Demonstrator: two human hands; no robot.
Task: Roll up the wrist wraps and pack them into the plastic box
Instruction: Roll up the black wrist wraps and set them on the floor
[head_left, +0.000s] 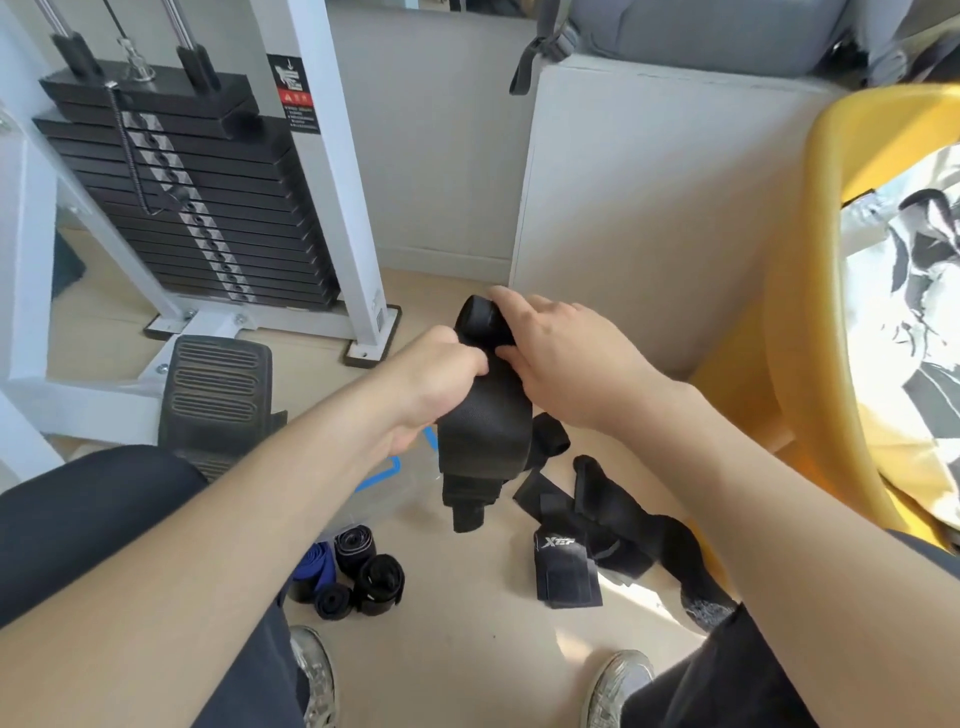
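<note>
A: A gym corner with a pale floor (467, 649), a weight stack (208, 208) on the left and a yellow chair (810, 312) close on the right. How far along is the packing?

B: Partway, I'd say. The person sits and holds one black wrist wrap (483, 431) up in the air between the knees. Its top end is wound into a small roll and the rest hangs down flat.

A: And the grip?

B: Both hands are closed on it. The left hand (436, 374) has its fingers curled round the band just under the roll. The right hand (566, 358) cups the roll itself, fingers over the top and thumb beneath.

A: What's done?

B: A cluster of rolled wraps (353, 571), black and blue, sits by the left shoe (317, 675), just beside the plastic box (389, 493). The box is clear with blue clips and is half hidden under the left forearm. I cannot tell whether any roll is inside it.

A: What's left?

B: Finishing this roll, then the loose wraps (597, 525) lying flat in a heap on the floor to the right, then loading the box.

A: Room to work?

B: Plenty in front. The chair edge crowds the right elbow, and a ribbed footplate (218, 384) stands just beyond the box. The hanging tail ends above the floor, near the heap, so it could snag there.
</note>
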